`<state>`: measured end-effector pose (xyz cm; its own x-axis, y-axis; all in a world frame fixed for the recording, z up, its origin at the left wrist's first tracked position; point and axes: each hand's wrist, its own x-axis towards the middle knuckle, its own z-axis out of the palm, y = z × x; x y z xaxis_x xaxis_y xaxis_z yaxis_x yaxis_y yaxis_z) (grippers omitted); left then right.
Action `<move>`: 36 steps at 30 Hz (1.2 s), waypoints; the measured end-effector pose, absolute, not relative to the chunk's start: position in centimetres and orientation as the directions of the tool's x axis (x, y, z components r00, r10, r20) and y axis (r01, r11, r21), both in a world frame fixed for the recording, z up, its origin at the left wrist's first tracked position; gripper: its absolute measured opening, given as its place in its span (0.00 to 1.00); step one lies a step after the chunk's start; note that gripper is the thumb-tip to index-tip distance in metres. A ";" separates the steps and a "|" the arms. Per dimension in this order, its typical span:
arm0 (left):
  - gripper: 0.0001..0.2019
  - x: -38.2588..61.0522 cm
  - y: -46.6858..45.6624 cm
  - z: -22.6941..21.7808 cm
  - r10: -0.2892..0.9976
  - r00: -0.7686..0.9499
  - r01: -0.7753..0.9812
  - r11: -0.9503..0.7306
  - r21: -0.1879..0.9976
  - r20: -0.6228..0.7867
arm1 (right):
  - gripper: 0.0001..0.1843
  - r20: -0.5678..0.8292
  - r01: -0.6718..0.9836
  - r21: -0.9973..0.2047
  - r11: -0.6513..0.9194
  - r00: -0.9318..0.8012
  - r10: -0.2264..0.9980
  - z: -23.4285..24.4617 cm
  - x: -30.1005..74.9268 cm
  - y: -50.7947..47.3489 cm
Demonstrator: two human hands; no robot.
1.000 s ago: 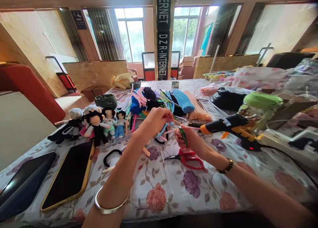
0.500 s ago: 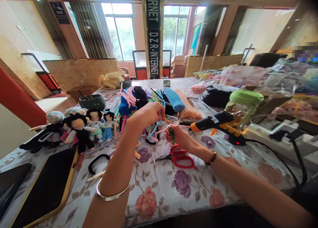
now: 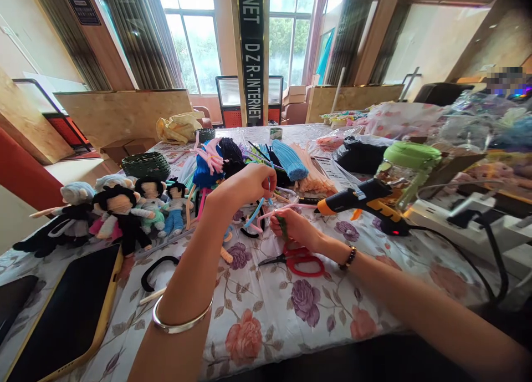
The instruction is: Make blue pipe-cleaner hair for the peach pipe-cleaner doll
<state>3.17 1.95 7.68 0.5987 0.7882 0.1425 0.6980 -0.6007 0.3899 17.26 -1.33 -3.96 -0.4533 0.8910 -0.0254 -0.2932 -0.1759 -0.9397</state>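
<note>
My left hand (image 3: 261, 182) is raised over the pile of pipe cleaners, its fingers pinched on a thin light blue pipe cleaner (image 3: 256, 211). Lower and to the right, my right hand (image 3: 298, 228) is closed around a short green pipe cleaner (image 3: 283, 225), partly hidden by the fingers. Red-handled scissors (image 3: 305, 264) lie just below that hand, blades pointing left. A pink pipe cleaner (image 3: 266, 215) lies between the hands. Right of my right hand is a black and orange glue gun (image 3: 353, 196), its nozzle facing left.
Several small dolls (image 3: 124, 215) sit at the left behind a yellow-cased phone (image 3: 70, 304). Bundles of blue (image 3: 290, 159) and peach pipe cleaners (image 3: 311, 174) lie at the back. A power strip (image 3: 461, 221) and green-lidded jar (image 3: 409, 163) stand right. A black curved piece (image 3: 153, 274) lies left.
The view has tilted and shifted slightly. The green pipe cleaner is now darker and tilted beneath my right fingers. My left hand keeps its pinch over the pile.
</note>
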 end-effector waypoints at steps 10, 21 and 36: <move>0.08 3.9 1.5 8.1 0.776 0.605 0.688 -0.622 0.373 0.178 | 0.09 0.013 -0.289 -0.948 -0.136 -0.459 0.888 -3.5 17.4 -1.7; 0.07 4.0 1.7 7.8 0.766 0.615 0.699 -0.639 0.321 0.186 | 0.12 0.001 -0.355 -0.920 -0.167 -0.428 0.904 -3.3 17.4 -1.9; 0.04 4.1 1.4 8.1 0.748 0.658 0.720 -0.659 0.219 0.085 | 0.10 -0.005 -0.379 -0.905 -0.192 -0.442 0.897 -2.9 17.3 -2.0</move>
<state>4.08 1.42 8.13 0.6584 0.7478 0.0850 0.7198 -0.6587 0.2192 17.33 -1.98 -2.92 -0.4420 0.8970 -0.0054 -0.3792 -0.1923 -0.9051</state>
